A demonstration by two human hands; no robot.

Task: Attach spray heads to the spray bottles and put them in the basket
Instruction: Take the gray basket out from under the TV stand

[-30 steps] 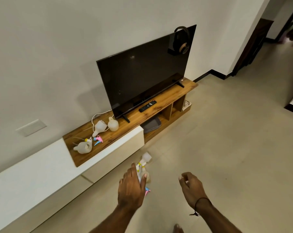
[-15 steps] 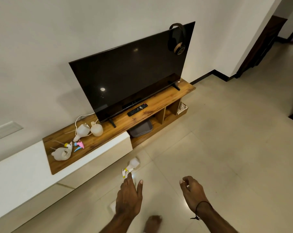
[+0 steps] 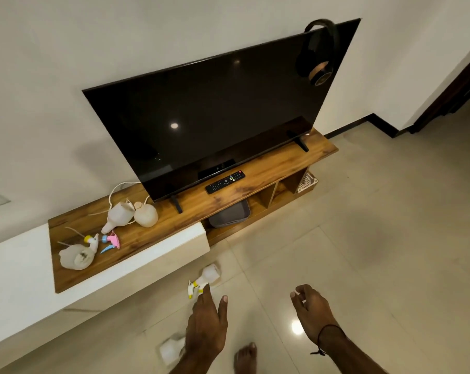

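A white spray bottle with a yellow-trimmed head (image 3: 205, 279) lies on the floor below the wooden shelf (image 3: 190, 206). My left hand (image 3: 208, 325) hovers over it, fingers spread, holding nothing. A second white bottle (image 3: 171, 349) on the floor is partly hidden by that hand. My right hand (image 3: 310, 311) floats to the right, fingers loosely curled and empty. On the shelf's left end lie a crumpled bottle (image 3: 76, 256) with a yellow-capped head, a loose pink and blue spray head (image 3: 111, 241), a tipped bottle (image 3: 119, 215) and an upright round bottle (image 3: 146, 215). A white basket (image 3: 308, 182) sits in the shelf's right cubby.
A large television (image 3: 217, 114) stands on the shelf with headphones (image 3: 318, 52) hung on its corner and a remote (image 3: 225, 181) in front. A grey tray (image 3: 229, 215) rests under the shelf. A white cabinet (image 3: 20, 290) runs along the left. My bare foot (image 3: 246, 357) is on the tiled floor.
The view has drawn closer to the television stand and tilted down. Both hands stay raised and empty; my left hand now covers the floor bottle that was visible earlier, and my foot has stepped forward.
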